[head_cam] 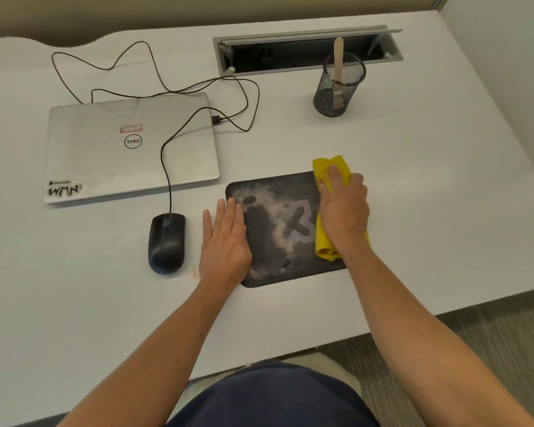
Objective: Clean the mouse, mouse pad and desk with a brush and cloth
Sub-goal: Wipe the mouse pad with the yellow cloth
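The right hand [344, 211] presses flat, fingers together, on the cloth [330, 208] at the pad's [278, 229] right edge. The left hand [225, 238] lies open on its left edge, steadying it. The unwiped pad extends leftward from the cloth. The mouse [166, 243] lies on the counter [413, 211], just left of the left hand.

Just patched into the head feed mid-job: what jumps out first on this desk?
The bright yellow cloth stands out, pressed by the right hand onto the right side of the dark, smudged mouse pad. The left hand lies flat on the pad's left edge, with the black mouse beside it. Behind sit a closed silver laptop and a mesh cup.
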{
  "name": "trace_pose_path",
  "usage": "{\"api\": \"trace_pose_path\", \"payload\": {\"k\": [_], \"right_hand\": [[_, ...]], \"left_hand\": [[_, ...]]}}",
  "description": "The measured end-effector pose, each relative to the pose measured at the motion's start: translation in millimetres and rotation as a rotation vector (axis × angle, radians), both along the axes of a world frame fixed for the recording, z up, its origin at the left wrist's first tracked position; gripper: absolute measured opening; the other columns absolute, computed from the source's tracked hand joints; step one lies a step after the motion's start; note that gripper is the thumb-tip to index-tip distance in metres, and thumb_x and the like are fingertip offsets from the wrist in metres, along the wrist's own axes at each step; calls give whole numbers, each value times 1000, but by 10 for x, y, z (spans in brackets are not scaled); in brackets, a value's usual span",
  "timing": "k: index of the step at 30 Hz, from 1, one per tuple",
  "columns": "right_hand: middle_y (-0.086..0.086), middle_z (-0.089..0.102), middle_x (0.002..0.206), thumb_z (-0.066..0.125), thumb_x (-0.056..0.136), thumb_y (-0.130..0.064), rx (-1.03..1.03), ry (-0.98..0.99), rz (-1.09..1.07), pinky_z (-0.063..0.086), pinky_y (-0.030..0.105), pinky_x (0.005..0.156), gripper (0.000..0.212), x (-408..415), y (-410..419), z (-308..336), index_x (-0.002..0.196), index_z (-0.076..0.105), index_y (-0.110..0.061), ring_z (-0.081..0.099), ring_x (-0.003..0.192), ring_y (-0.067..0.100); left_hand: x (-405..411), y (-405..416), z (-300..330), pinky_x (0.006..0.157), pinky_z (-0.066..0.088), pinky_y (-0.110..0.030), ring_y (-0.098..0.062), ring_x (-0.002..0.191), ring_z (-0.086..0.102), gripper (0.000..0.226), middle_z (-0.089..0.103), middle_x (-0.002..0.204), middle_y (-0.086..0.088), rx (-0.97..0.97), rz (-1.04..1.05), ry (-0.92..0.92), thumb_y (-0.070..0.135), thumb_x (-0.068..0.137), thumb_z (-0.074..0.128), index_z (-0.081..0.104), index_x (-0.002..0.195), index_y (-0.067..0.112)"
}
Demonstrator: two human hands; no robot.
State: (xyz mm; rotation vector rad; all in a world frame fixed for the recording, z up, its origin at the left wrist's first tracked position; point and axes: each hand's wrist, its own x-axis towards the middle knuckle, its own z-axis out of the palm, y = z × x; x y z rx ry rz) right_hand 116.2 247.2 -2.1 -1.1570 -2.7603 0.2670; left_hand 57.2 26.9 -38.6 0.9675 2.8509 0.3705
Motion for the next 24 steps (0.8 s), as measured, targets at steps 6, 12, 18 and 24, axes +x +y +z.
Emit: {"api": "trace_pose_path", "payload": {"k": [6,12,18,24], "right_hand": [[16,50,117,41,98,-44,13,-38,361,45,40,67,45,-351,-985,-31,137,43,-23,52,90,31],[13,51,115,40,97,-46,53,-74,294,42,41,67,43,-309,-641,-87,134,49,-26,50,93,32],[17,47,121,38,100,-42,14,-79,96,46,46,75,41,-123,30,-94,136,45,-24,49,99,37],[20,45,119,38,101,-36,48,-83,-64,44,45,73,38,20,391,-16,134,45,-19,48,100,40]], "left_hand": [[-19,-18,-7,119,-7,-48,-28,149,0,58,13,160,-13,-12,-22,-1,22,99,29,17,152,5],[-11,-10,10,119,-2,-49,-29,149,6,53,19,159,-13,18,20,-16,17,100,25,23,151,5],[0,-17,7,119,-6,-47,-25,149,-2,52,13,161,-8,18,39,-19,23,103,17,16,153,9],[3,-2,-4,119,-6,-46,-24,149,-4,52,11,162,-8,25,35,-18,21,103,21,14,153,9]]}}
